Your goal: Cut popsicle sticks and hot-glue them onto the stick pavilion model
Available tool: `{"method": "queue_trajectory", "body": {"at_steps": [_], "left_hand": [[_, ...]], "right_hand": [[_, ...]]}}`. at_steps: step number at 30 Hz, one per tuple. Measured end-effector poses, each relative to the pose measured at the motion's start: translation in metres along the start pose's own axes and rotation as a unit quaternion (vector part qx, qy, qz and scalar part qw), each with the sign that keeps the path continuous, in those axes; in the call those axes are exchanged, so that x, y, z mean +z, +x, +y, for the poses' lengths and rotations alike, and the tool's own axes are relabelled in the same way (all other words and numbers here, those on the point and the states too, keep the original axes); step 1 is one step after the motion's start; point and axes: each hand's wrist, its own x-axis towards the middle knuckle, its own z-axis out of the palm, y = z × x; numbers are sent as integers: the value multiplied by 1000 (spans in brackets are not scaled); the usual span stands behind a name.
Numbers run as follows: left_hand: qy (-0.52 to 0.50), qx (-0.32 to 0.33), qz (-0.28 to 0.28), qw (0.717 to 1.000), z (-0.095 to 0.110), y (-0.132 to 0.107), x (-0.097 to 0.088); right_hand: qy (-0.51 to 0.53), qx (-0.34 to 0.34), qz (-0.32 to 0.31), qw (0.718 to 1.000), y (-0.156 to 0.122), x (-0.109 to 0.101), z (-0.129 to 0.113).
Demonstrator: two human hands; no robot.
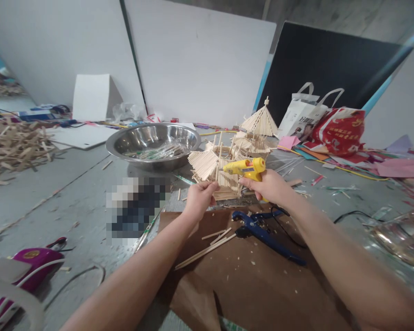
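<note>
My right hand (262, 184) is wrapped round the handle of a yellow hot glue gun (243, 166). Its nozzle points left, close to the slatted roof of a small house model (204, 164) built from thin wooden sticks. At the model's lower front edge, my left hand (203, 195) has thumb and fingers pinched together; whether they grip the model or a small stick is hidden. Behind it stands a taller stick pavilion (258, 124) with a pointed roof. Blue-handled cutters (269, 236) lie below my hands, beside several loose sticks (207, 250).
Brown board (248, 285) lies under the cutters. A steel basin (152, 158) with wrapped sticks stands left of the model. Wood pieces (14, 142) are heaped far left. A red bag (340, 131) and coloured paper sit right. A black cord (355, 213) crosses the floor.
</note>
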Motion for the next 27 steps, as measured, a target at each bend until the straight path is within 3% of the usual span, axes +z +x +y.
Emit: {"method": "queue_trajectory", "body": {"at_steps": [6, 27], "left_hand": [[32, -12, -1, 999, 8, -1, 0], [-25, -39, -33, 998, 6, 1, -2]], "right_hand": [[3, 12, 4, 1000, 2, 1, -4], [-2, 0, 8, 1000, 6, 4, -3]]}}
